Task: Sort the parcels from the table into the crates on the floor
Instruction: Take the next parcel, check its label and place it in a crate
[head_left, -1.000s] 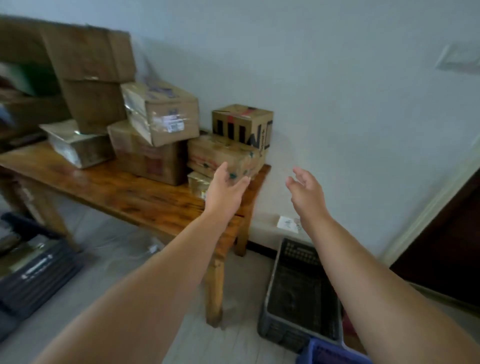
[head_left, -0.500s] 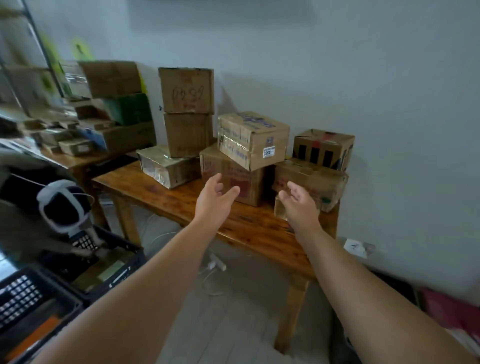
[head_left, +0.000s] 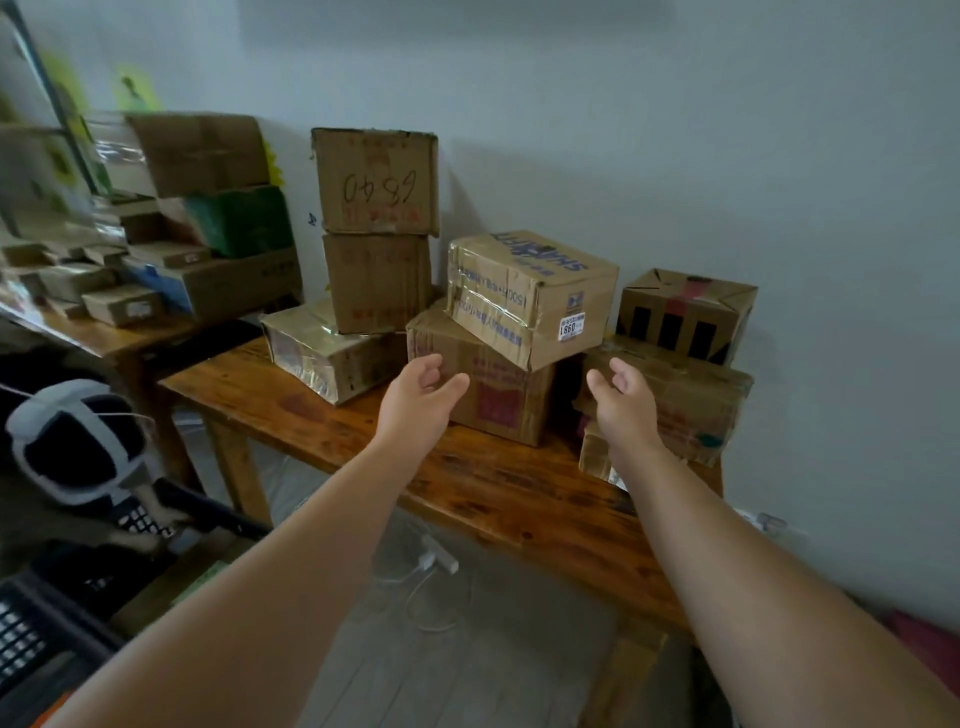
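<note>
I see the left hand (head_left: 422, 395) and the right hand (head_left: 621, 402) both released, fingers relaxed, holding nothing. The taped parcel (head_left: 530, 296) sits tilted atop the lower parcel (head_left: 493, 400) on the bench (head_left: 519, 499), just beyond both hands.

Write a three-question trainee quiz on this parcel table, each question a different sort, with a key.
1. True or false: the left hand and the right hand each grip a parcel.
2. The box with the white 0981 sticker rests on: A) the bare tabletop, B) another cardboard box, C) a crate.
3. Fill in: the box with handwritten digits is the ___ one of its stack.

Key: 1 false, both hands are open and hold nothing; 2 B; 3 top.
</note>
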